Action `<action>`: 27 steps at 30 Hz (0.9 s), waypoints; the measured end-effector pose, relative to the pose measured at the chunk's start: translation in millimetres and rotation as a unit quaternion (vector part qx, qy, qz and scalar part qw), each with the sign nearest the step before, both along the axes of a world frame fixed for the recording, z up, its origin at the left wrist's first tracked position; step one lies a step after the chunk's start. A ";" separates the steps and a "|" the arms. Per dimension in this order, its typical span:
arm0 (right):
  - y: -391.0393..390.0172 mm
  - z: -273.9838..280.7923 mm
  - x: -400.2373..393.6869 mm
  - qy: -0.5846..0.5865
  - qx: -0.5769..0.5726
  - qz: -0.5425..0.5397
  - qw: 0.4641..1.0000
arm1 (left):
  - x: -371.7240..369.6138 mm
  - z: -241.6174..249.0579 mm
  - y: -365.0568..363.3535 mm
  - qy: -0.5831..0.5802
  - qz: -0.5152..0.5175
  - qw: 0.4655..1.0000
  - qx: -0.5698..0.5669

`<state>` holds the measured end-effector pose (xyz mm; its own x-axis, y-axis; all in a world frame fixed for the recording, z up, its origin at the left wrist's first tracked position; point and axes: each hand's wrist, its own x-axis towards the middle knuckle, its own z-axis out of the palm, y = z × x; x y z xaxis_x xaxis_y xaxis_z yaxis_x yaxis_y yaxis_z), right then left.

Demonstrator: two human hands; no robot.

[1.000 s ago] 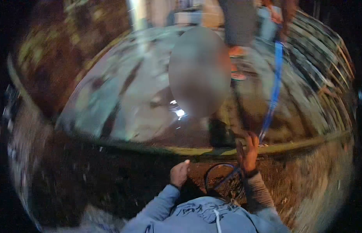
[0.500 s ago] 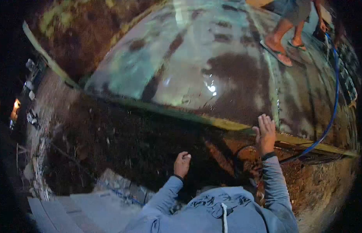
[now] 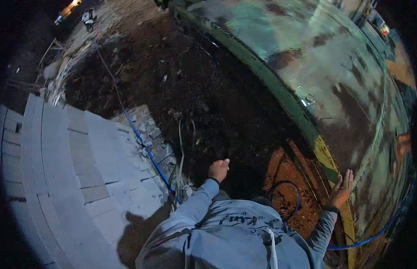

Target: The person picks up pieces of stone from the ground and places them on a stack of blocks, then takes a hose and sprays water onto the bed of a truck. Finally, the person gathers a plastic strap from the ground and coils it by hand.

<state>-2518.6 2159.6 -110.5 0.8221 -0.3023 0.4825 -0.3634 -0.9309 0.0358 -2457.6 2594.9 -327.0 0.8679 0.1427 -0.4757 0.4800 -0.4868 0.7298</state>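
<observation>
My left hand [image 3: 219, 170] is held in the air over dark soil, fingers curled closed, with nothing visible sticking out of it. My right hand [image 3: 342, 190] has its fingers stretched out, at the edge board [image 3: 324, 154] of a wide wet slab [image 3: 320, 80]. It seems to lean on that edge, though the contact under the palm is hidden. The slab's surface is shiny, blotched brown and greenish. Below my right arm, a blue hose [image 3: 352, 247] runs past the board.
Stacked pale blocks [image 3: 98, 170] rise at the left, with broken rubble beside them. Another blue hose [image 3: 151, 157] crosses the rubble and dark soil [image 3: 141, 71]. Reddish earth [image 3: 287, 201] lies between me and the board. A parked motorbike [image 3: 89, 19] stands at the far upper left.
My view has swung left and down, bringing the stacked blocks into sight. The other person standing on the slab has left the view. My right hand has lowered to the edge board.
</observation>
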 end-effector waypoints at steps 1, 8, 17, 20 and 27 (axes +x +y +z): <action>-3.8 -3.8 1.3 -0.029 0.035 0.017 0.999 | -5.0 -0.8 6.8 0.028 -0.001 1.000 -0.003; 64.8 -0.6 42.2 -0.087 0.082 0.026 0.993 | -23.8 -53.0 82.2 -0.081 0.165 0.981 -0.064; 249.9 -29.4 223.2 0.076 0.370 0.386 0.842 | -17.3 -28.0 146.1 -0.078 0.376 0.923 0.016; 273.9 -37.0 275.3 0.207 0.463 0.366 0.781 | -25.5 -52.7 152.2 -0.073 0.373 0.924 0.043; 341.9 -67.0 381.0 0.243 0.422 0.432 0.759 | 60.8 20.4 139.6 -0.017 0.440 0.897 0.048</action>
